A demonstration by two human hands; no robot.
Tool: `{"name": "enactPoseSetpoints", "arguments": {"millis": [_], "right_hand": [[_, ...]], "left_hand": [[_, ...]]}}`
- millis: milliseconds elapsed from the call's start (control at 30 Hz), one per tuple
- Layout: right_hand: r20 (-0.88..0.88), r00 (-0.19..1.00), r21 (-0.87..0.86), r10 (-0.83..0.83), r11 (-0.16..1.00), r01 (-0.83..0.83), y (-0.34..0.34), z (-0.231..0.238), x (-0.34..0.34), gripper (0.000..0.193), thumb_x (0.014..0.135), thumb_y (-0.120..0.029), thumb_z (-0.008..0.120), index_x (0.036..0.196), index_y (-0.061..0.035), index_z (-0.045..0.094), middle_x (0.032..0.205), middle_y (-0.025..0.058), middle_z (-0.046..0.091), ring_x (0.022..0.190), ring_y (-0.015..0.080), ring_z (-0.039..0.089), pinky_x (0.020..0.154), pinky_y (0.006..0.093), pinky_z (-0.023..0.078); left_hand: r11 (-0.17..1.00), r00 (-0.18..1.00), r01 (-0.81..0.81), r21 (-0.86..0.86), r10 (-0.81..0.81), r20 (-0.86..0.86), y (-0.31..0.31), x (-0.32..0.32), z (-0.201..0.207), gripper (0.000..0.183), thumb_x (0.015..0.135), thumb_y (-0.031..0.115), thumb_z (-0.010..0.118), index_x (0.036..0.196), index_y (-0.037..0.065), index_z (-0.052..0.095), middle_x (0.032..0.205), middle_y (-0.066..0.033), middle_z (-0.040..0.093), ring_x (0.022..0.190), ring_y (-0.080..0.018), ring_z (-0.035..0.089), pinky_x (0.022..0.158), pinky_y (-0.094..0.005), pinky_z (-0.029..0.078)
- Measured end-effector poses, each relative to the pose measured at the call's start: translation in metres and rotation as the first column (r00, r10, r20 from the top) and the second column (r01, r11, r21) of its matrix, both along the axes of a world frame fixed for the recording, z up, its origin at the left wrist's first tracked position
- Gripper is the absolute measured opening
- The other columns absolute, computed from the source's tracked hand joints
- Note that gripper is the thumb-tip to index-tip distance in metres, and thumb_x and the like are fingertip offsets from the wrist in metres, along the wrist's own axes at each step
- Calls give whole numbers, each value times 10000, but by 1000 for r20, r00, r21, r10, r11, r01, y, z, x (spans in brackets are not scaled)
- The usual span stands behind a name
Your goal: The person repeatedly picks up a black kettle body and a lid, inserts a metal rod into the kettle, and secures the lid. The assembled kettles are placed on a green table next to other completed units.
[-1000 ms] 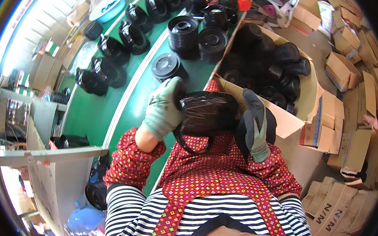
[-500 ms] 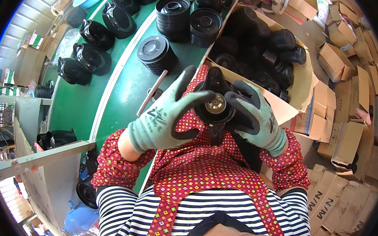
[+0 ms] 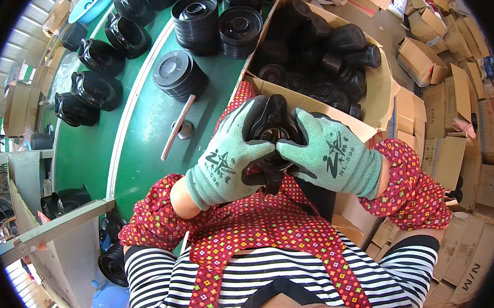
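Observation:
Both hands wear light green gloves with black palms and fingers. Between them, over my lap, is a glossy black plastic part (image 3: 276, 110) with a round middle and projections at its top and bottom. My left hand (image 3: 221, 158) closes around its left side, and my right hand (image 3: 330, 154) grips the right side. Both thumbs press in at the middle, their tips nearly meeting. The thumbs cover most of the part's round centre. Beside my left hand, a metal bar tool (image 3: 177, 128) with a round base stands on the green worktable (image 3: 144, 155).
A stack of black discs (image 3: 175, 70) stands on the worktable, with taller stacks (image 3: 196, 23) behind. Several glossy black pot-shaped housings (image 3: 100, 56) line the left. An open carton (image 3: 385, 101) of black parts sits at right. More cardboard boxes (image 3: 432, 55) lie beyond.
My hands have closed in on the black part from both sides, and my thumbs have come over its centre, where a round metal piece showed before. The whole view has shifted slightly.

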State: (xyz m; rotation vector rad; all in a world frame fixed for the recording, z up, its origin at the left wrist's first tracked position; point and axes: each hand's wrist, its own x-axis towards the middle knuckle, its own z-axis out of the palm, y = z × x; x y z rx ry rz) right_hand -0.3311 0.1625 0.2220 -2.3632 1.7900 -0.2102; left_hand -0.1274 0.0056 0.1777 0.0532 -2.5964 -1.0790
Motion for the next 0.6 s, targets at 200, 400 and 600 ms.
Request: {"name": "enactPoseSetpoints", "arguments": {"millis": [200, 400, 600], "right_hand": [[-17, 998, 160, -61, 985, 63, 0, 3, 6, 569, 778, -327, 854, 1285, -136, 680, 1269, 308, 572, 1049, 421, 670, 860, 473, 563], [675, 729, -14, -115, 986, 169, 6, -9, -17, 876, 824, -144, 855, 1590, -134, 432, 1403, 224, 572, 1208, 360, 658, 993, 446, 559], [847, 167, 320, -505, 734, 598, -5, -110, -45, 652, 1083, -419, 620, 1560, -5, 456, 1405, 166, 623, 1273, 215, 603, 1080, 340, 502]], "left_hand": [[995, 995, 91, -38, -92, -25, -8, -7, 1, 656, 608, 175, 956, 1213, 46, 735, 1576, -320, 452, 1457, -524, 448, 1198, -566, 375], [976, 974, -40, 214, 86, -211, -9, 1, -15, 974, 640, 128, 982, 1495, 23, 526, 1521, -272, 529, 1400, -467, 537, 1167, -507, 440], [996, 948, -89, 2, 85, -307, 0, 10, -10, 1344, 664, 373, 1035, 1632, -81, 220, 1542, -275, 526, 1430, -378, 550, 1169, -459, 443]]}}
